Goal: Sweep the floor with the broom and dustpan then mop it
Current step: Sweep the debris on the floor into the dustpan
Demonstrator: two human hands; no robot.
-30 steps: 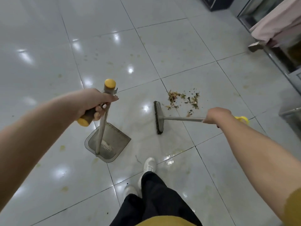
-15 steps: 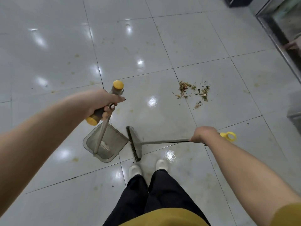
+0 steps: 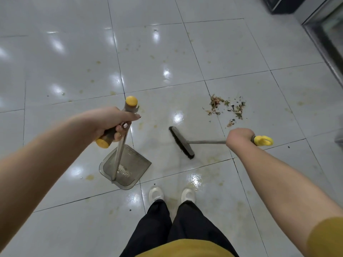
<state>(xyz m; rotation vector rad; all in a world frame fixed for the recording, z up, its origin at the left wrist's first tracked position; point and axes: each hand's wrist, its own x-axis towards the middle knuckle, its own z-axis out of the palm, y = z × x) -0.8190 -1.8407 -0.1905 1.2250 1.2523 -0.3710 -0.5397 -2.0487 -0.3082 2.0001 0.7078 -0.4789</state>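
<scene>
My left hand [image 3: 109,120] grips the yellow-capped handle of a grey translucent dustpan [image 3: 128,166], whose pan sits on the glossy white tile floor [image 3: 167,52] in front of my left foot. My right hand [image 3: 239,137] grips the grey stick of a small broom just below its yellow end. The broom head [image 3: 181,142], with dark bristles, lies between the pan and a small pile of dry leaf debris [image 3: 226,107], which is on the floor further out and to the right, apart from the bristles.
Yellowish stains and a wet patch [image 3: 194,179] mark the tiles around my white shoes [image 3: 156,193]. A dark metal door frame [image 3: 326,38] runs along the right edge. No mop is in view.
The broom head has moved from close beside the dustpan back out to the right, toward the debris. The dustpan stayed in place. The view shifted slightly.
</scene>
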